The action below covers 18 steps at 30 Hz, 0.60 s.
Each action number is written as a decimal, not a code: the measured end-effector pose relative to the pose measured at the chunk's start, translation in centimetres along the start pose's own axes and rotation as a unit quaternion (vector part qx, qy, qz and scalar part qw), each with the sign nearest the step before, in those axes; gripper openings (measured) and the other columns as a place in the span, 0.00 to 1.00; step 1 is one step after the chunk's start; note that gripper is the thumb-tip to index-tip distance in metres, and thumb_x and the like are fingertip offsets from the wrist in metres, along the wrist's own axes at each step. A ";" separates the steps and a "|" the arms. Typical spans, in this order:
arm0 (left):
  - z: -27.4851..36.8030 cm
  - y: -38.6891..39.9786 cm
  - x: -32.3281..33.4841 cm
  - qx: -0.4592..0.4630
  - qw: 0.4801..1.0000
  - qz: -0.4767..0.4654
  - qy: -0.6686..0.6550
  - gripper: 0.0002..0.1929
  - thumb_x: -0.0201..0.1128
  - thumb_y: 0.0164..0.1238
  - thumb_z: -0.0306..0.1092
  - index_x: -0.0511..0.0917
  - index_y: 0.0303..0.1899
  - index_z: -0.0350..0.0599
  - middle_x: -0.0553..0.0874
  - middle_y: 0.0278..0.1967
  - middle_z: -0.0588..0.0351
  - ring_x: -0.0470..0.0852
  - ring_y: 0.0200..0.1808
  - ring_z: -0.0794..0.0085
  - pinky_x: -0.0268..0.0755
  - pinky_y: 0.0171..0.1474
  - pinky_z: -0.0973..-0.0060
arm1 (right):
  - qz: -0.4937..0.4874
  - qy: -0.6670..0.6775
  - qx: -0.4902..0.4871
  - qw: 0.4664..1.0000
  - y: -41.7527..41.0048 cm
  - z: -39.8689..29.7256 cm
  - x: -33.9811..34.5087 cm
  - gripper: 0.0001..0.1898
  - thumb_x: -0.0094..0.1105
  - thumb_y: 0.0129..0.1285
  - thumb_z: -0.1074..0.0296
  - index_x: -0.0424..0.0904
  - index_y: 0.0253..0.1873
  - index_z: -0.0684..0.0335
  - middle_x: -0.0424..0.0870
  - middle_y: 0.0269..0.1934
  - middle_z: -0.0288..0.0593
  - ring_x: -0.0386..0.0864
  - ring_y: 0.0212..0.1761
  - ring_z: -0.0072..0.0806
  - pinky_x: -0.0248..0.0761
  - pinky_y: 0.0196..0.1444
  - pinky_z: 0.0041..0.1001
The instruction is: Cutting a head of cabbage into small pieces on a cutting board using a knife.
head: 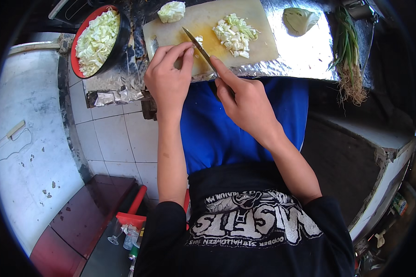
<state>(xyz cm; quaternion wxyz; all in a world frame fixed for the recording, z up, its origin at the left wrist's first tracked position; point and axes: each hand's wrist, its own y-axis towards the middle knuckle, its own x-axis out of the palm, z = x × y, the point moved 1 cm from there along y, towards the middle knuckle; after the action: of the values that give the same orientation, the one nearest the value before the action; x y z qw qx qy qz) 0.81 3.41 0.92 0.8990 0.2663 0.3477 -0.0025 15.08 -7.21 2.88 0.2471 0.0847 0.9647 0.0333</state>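
My right hand (241, 91) grips the handle of a kitchen knife (200, 47), its blade slanting up and left over a pale cutting board (208, 14). Left of the blade is my left hand (171, 65), thumb and forefinger brought close together near the blade; whether something small is between them cannot be told. A few small white pieces (198, 39) lie by the blade. On the board's right part sits a pile of chopped cabbage (234, 34). A cut cabbage chunk (171, 11) rests at the board's upper left edge.
A red and black bowl (75, 64) of shredded cabbage stands at the left. Right of the board, a cabbage piece (299, 21) lies on aluminium foil (291, 62). Farther right is a bunch of green onions (347, 52), roots hanging past the counter edge.
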 end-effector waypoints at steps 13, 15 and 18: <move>-0.5 -0.3 0.2 0.024 0.999 0.017 0.018 0.05 0.76 0.66 0.31 0.92 0.42 0.47 0.90 0.35 0.63 0.79 0.25 0.77 0.70 0.31 0.76 | -0.002 0.009 0.005 1.000 -0.2 -0.4 -0.2 0.25 0.61 0.69 0.76 0.76 0.71 0.70 0.86 0.30 0.61 0.87 0.31 0.54 0.80 0.37 0.44; -0.4 -0.2 0.2 0.018 1.000 0.009 0.020 0.05 0.76 0.66 0.31 0.92 0.41 0.46 0.90 0.36 0.63 0.79 0.25 0.77 0.70 0.31 0.77 | 0.007 0.021 0.008 1.000 -0.1 -0.2 0.0 0.25 0.61 0.69 0.76 0.76 0.71 0.70 0.85 0.29 0.61 0.87 0.30 0.55 0.80 0.36 0.45; -0.3 -0.1 0.1 0.012 1.000 0.002 0.017 0.05 0.76 0.67 0.31 0.92 0.41 0.45 0.90 0.36 0.62 0.80 0.26 0.77 0.71 0.32 0.77 | 0.004 0.010 0.004 1.000 -0.1 -0.3 0.0 0.25 0.61 0.69 0.76 0.76 0.70 0.71 0.84 0.27 0.61 0.87 0.29 0.55 0.80 0.36 0.45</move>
<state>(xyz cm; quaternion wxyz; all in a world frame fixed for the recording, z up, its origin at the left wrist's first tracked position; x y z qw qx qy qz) 0.67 3.46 0.60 0.8896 0.2776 0.3626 0.0003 14.91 -7.32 3.11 0.2371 0.0894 0.9669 0.0309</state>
